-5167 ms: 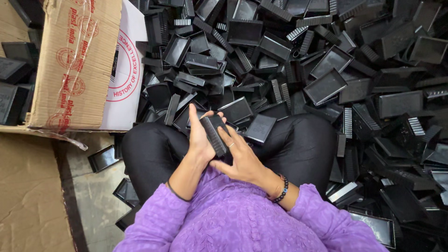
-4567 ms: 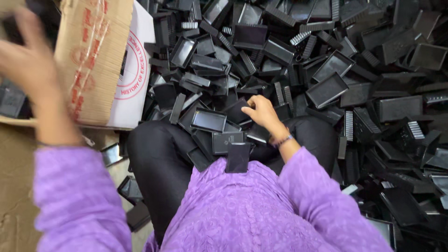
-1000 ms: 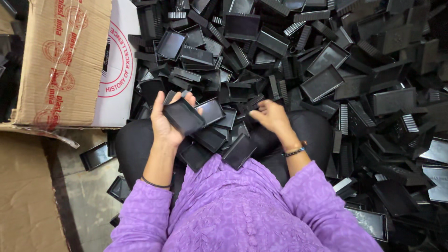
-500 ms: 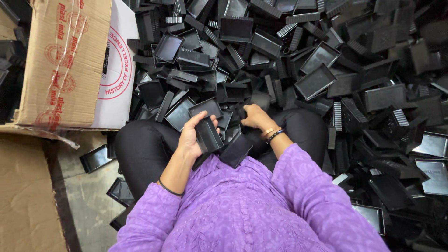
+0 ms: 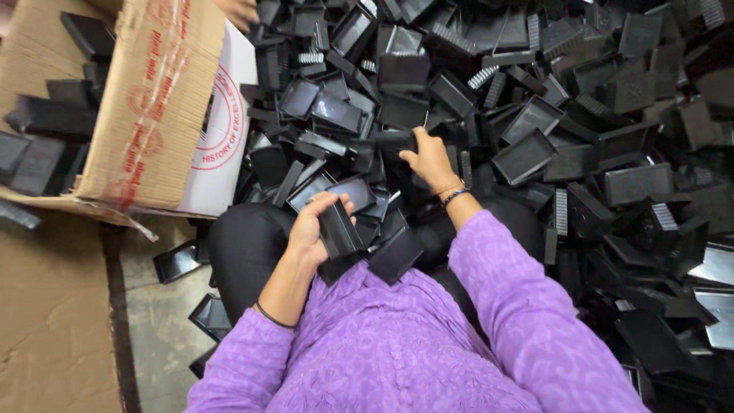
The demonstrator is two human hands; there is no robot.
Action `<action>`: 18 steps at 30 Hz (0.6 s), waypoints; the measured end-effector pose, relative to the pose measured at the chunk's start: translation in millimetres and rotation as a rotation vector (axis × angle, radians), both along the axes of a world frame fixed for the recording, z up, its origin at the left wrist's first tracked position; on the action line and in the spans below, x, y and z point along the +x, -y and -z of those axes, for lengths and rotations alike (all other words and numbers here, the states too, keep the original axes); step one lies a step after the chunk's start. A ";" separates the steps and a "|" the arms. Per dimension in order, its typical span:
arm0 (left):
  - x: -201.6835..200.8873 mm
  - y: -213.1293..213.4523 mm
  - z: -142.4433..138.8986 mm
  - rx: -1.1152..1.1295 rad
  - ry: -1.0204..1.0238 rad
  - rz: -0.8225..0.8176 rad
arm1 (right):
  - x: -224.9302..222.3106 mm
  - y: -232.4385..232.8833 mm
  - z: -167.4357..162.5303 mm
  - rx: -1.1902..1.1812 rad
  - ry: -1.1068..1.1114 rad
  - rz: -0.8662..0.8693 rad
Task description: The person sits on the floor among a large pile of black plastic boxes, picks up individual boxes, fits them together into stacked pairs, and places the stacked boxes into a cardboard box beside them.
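I sit with my legs in black trousers under a big heap of black plastic trays. My left hand is shut on a small stack of black trays held over my lap. My right hand reaches forward into the heap and grips one black tray by its edge. Another black tray lies on my lap just below the stack. Purple sleeves cover both arms, and the right wrist carries a bracelet.
An open cardboard box with black trays inside stands at the left. Flat cardboard covers the floor at the lower left. A few loose trays lie beside my left leg. Another person's hand shows at the top edge.
My right hand has left my lap and stretched forward into the heap, closing on a tray there. My left hand still holds its stack, now a little lower.
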State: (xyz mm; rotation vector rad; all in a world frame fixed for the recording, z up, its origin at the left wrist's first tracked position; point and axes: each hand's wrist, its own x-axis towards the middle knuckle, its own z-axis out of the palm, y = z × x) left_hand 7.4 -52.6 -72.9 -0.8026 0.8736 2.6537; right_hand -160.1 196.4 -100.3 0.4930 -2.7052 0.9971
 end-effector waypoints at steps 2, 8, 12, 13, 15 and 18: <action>-0.9 -2.3 -3.1 -0.184 -0.065 0.006 | 1.9 -0.1 -15.4 -0.279 0.015 -0.003; -10.4 -32.5 -35.0 -0.471 -0.179 0.091 | 98.7 15.3 -52.1 -0.899 0.456 -0.105; -13.4 -42.2 -72.8 -0.559 -0.405 -0.005 | 130.0 19.0 -49.9 -1.029 0.590 -0.230; -16.9 -32.1 -84.6 -0.695 -0.468 -0.078 | 125.0 8.8 -47.3 -0.903 0.517 -0.224; -31.6 12.8 -112.4 -0.879 -0.426 -0.239 | 107.6 -19.1 -38.5 -0.539 0.350 -0.085; -78.4 123.6 -157.8 -1.522 -0.650 -0.567 | 69.6 -60.6 -18.9 -0.014 0.356 0.223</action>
